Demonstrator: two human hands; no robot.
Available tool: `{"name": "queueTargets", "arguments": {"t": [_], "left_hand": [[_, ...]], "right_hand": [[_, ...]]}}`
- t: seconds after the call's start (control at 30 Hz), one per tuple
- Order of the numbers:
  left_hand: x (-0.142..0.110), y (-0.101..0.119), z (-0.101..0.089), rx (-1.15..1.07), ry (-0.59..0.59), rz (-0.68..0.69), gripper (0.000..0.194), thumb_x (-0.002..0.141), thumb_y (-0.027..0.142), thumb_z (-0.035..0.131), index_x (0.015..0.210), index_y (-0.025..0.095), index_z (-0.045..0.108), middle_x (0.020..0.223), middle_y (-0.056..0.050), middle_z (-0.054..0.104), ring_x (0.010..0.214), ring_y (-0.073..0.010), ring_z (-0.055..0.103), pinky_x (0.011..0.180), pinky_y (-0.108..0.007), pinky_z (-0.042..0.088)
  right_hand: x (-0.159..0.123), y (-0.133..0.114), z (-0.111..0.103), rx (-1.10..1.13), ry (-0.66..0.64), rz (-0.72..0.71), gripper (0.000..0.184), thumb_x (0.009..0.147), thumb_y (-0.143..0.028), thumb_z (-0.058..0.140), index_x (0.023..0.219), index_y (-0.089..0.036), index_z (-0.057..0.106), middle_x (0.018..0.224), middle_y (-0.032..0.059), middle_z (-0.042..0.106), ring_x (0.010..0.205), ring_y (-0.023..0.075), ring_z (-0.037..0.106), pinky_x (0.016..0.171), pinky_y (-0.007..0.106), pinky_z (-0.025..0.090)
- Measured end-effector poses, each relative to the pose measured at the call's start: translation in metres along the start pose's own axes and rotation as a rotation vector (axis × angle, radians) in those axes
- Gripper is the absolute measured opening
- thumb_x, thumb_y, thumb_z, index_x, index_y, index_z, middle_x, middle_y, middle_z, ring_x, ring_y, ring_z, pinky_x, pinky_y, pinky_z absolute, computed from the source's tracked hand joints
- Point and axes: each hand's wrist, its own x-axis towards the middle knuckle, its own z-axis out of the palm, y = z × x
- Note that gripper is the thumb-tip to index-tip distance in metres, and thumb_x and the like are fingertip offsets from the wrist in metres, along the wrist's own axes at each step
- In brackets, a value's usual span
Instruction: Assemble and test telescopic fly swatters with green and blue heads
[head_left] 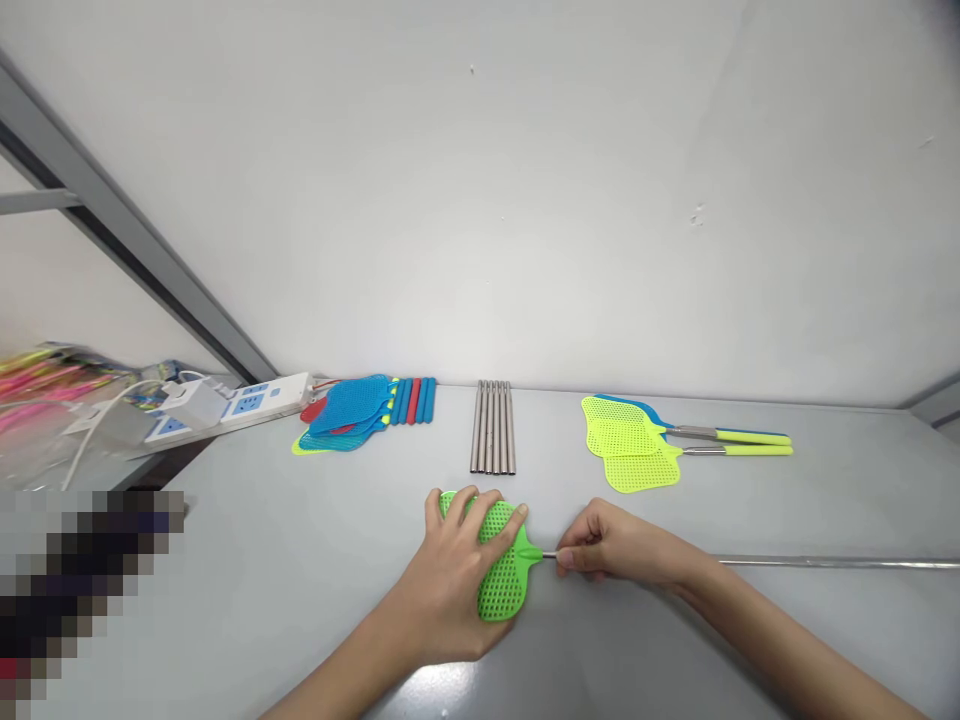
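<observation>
In the head view, a bright green fly swatter head (504,575) with a perforated surface lies near the middle of the grey table. My left hand (457,570) is closed over it, fingers across the top and thumb along the edge beside the neck. Just right of that neck, my right hand (600,542) pinches a thin metal rod (832,562) between thumb and fingers. The rod meets the green neck and runs to the right edge of the view; how deep it sits is hidden.
Several metal tubes (493,430) lie in a row behind my hands. At the back left are blue fly swatter heads (349,410) and coloured handles (414,400). Yellow fly swatters (637,455) lie at the right. A white power strip (281,397) occupies the left edge.
</observation>
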Motion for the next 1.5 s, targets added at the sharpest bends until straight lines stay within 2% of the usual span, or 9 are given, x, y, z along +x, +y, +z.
{"name": "queueTargets", "arguments": {"t": [0.23, 0.5, 0.77, 0.9, 1.0, 1.17, 1.33, 1.5], "left_hand": [[0.0, 0.003, 0.0, 0.003, 0.068, 0.026, 0.07, 0.064, 0.037, 0.056, 0.13, 0.025, 0.036, 0.12, -0.013, 0.043, 0.108, -0.0355, 0.033, 0.087, -0.057, 0.017], [0.002, 0.003, 0.002, 0.023, 0.06, 0.032, 0.068, 0.064, 0.036, 0.055, 0.129, 0.025, 0.037, 0.118, -0.014, 0.044, 0.107, -0.0358, 0.035, 0.085, -0.059, 0.016], [0.003, -0.001, -0.006, 0.024, 0.068, 0.038, 0.07, 0.064, 0.034, 0.056, 0.13, 0.025, 0.035, 0.121, -0.013, 0.043, 0.11, -0.0352, 0.034, 0.089, -0.058, 0.017], [0.004, -0.004, -0.012, 0.004, 0.081, 0.043, 0.071, 0.063, 0.034, 0.058, 0.13, 0.025, 0.035, 0.123, -0.012, 0.042, 0.111, -0.034, 0.034, 0.089, -0.055, 0.02], [0.005, -0.01, -0.015, 0.018, 0.114, 0.041, 0.071, 0.063, 0.033, 0.058, 0.129, 0.025, 0.036, 0.125, -0.011, 0.041, 0.113, -0.0338, 0.033, 0.091, -0.054, 0.019], [0.006, -0.019, -0.018, 0.024, 0.175, 0.002, 0.072, 0.067, 0.034, 0.056, 0.132, 0.019, 0.031, 0.124, -0.012, 0.042, 0.114, -0.0317, 0.033, 0.094, -0.05, 0.019], [0.006, -0.019, -0.014, 0.01, 0.188, -0.008, 0.071, 0.067, 0.036, 0.056, 0.132, 0.019, 0.031, 0.124, -0.012, 0.043, 0.112, -0.0327, 0.035, 0.092, -0.049, 0.021], [0.001, -0.02, -0.007, 0.006, 0.18, 0.017, 0.072, 0.062, 0.032, 0.058, 0.13, 0.022, 0.036, 0.123, -0.012, 0.043, 0.112, -0.0335, 0.034, 0.092, -0.052, 0.019]], "right_hand": [[-0.006, -0.01, -0.002, -0.002, -0.023, 0.008, 0.021, 0.071, -0.027, 0.057, 0.069, -0.011, 0.07, 0.048, -0.0029, 0.047, 0.048, 0.0082, 0.039, 0.047, 0.02, 0.029], [-0.004, -0.009, 0.001, 0.031, -0.024, 0.062, 0.022, 0.071, -0.029, 0.058, 0.068, -0.01, 0.069, 0.046, -0.0032, 0.045, 0.046, 0.0076, 0.036, 0.045, 0.02, 0.027], [-0.003, -0.013, 0.002, -0.041, 0.005, 0.018, 0.028, 0.075, -0.037, 0.056, 0.071, -0.011, 0.068, 0.049, -0.0034, 0.043, 0.048, 0.0073, 0.035, 0.046, 0.019, 0.026], [-0.008, -0.018, -0.007, -0.118, -0.054, 0.029, 0.033, 0.079, -0.042, 0.052, 0.077, -0.012, 0.066, 0.053, -0.003, 0.046, 0.046, 0.0063, 0.035, 0.043, 0.018, 0.027], [-0.014, -0.021, -0.022, -0.173, -0.139, 0.095, 0.034, 0.078, -0.045, 0.052, 0.082, -0.013, 0.064, 0.058, -0.0019, 0.05, 0.043, 0.0054, 0.037, 0.039, 0.017, 0.026], [-0.021, -0.022, -0.045, -0.184, -0.139, 0.132, 0.034, 0.079, -0.045, 0.052, 0.083, -0.013, 0.064, 0.058, -0.0017, 0.048, 0.044, 0.0051, 0.036, 0.04, 0.017, 0.026], [-0.018, -0.02, -0.044, -0.161, -0.129, 0.097, 0.034, 0.08, -0.043, 0.051, 0.08, -0.012, 0.064, 0.054, -0.0039, 0.043, 0.043, 0.0047, 0.031, 0.041, 0.018, 0.024], [-0.016, -0.014, -0.037, -0.054, -0.193, 0.094, 0.03, 0.079, -0.039, 0.052, 0.075, -0.012, 0.063, 0.051, -0.0059, 0.036, 0.041, 0.0043, 0.027, 0.039, 0.018, 0.019]]}}
